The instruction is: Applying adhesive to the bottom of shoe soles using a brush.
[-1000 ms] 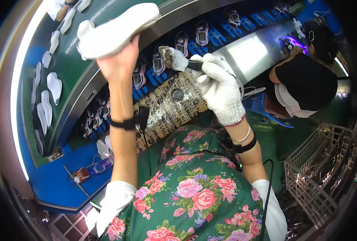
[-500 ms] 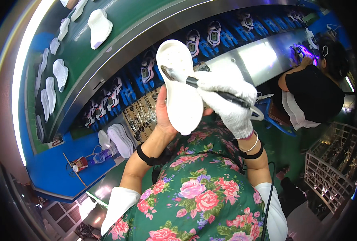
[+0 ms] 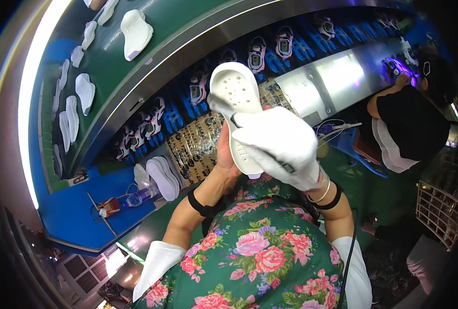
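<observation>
green conveyor belt carrying white soles, above held sole | white shoe sole upright, mid-frame below belt | right hand gloved, grip closed on brush over sole | left hand bare, grip clasping sole from behind

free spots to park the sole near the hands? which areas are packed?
Bare green belt runs between the lone sole up top and the metal rail. Some bare blue ledge lies left of the bottle. Crowded: the blue shoe fixtures, the stacked soles, and the belt's far-left row.
</observation>
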{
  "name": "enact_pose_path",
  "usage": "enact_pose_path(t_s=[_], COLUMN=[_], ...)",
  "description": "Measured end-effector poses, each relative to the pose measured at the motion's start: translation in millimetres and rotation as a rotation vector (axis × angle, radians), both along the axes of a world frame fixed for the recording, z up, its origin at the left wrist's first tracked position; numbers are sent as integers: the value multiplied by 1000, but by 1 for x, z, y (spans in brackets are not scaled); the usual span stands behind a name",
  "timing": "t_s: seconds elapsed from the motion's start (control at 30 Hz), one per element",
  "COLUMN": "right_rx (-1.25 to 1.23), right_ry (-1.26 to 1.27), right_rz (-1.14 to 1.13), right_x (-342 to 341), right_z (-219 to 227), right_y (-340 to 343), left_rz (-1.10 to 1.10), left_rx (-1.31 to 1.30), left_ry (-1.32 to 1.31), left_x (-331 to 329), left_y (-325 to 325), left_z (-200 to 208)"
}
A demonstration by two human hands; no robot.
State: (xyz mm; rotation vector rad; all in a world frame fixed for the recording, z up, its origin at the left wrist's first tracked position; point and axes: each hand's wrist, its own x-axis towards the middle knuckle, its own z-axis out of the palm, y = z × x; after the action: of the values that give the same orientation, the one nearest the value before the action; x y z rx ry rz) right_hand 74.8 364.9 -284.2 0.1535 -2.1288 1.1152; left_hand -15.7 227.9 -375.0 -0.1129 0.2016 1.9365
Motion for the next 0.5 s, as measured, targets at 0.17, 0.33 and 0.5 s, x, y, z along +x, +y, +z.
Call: enact_pose_path(t_s=[0.17,0.33,0.5], right_rx=[-110,-67,-100], right_ry=[60,18,84], right_rz=[-156,-73,-175], right_x=[-3,-3,-6], right_z=[-11,-15,-32], right_y=[7,-2,13], left_rz=[48,77,109], left_rx=[73,28,107], left_ry=[12,225,50], left_x=[-7,-17,-28], left_y=[-2,16,25], left_z=[-18,-7,-3])
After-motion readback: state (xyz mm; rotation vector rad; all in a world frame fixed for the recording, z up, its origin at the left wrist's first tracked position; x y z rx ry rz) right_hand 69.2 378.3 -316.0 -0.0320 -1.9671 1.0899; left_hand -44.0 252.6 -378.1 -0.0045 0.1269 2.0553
